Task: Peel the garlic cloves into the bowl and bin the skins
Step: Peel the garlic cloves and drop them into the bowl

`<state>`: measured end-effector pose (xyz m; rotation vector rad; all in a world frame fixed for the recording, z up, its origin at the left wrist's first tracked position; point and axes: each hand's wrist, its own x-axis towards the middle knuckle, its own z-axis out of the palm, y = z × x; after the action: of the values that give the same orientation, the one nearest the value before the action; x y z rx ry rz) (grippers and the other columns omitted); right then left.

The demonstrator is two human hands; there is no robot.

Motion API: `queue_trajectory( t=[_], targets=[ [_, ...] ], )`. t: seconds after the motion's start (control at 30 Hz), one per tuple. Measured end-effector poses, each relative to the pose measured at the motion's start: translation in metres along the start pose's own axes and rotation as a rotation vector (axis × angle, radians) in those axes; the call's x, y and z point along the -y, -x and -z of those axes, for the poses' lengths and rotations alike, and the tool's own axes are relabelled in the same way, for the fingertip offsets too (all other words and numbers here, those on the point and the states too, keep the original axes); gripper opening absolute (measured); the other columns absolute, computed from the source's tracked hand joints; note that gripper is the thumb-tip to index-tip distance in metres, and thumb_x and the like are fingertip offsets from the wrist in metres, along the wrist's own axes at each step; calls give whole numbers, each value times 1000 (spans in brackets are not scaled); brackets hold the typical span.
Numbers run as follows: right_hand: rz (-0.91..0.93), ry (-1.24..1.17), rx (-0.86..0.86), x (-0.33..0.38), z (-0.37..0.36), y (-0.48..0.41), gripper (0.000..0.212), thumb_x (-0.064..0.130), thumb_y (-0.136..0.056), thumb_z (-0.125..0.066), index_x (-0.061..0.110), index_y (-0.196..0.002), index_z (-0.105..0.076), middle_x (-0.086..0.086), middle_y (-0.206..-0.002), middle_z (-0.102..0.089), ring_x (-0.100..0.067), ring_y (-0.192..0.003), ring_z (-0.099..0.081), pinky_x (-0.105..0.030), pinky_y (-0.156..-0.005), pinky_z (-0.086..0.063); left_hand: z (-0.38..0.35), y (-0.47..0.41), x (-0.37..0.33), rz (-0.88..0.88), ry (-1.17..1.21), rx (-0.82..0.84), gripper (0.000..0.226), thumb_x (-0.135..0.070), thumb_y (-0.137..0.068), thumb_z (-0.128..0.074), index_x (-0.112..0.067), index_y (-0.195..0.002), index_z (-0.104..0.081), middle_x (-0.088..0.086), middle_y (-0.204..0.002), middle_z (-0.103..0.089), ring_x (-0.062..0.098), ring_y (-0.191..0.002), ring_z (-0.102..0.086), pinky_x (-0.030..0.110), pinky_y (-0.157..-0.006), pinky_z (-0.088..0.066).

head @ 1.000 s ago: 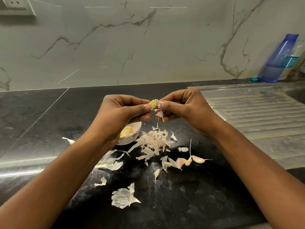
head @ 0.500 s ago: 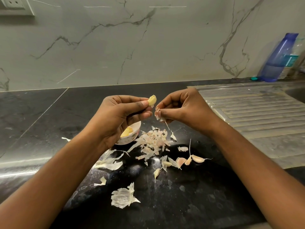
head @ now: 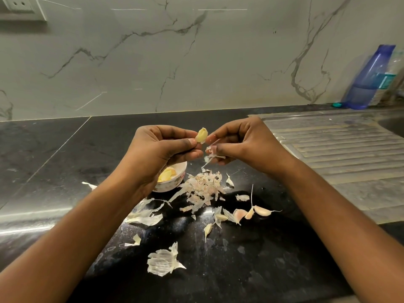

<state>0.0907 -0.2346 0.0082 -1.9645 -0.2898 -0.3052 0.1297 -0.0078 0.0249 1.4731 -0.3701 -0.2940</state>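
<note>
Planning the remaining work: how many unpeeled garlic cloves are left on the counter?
5 unpeeled cloves on the counter, nearer than the skin pile: three side by side, one just left, one nearest the camera. More may hide under skins.

The left hand hides much of the bowl; the socket is cut off.

Head camera looks forward and down, close over countertop.
</note>
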Motion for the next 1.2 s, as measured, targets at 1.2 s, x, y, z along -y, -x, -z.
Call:
queue_trajectory(
  t=[1.2],
  targets=[
    [34,-69,33,6,-4,1,15,10,-96,-74,4,-109,-80,-7,-95,-82,-25,-85,-79,-26,-71,-63,1,1,1,-61,-49,59,29,-16,-76,-77,-1,-101,-78,19,-93,-80,26,-82,-79,25,-71,-65]
  ],
)
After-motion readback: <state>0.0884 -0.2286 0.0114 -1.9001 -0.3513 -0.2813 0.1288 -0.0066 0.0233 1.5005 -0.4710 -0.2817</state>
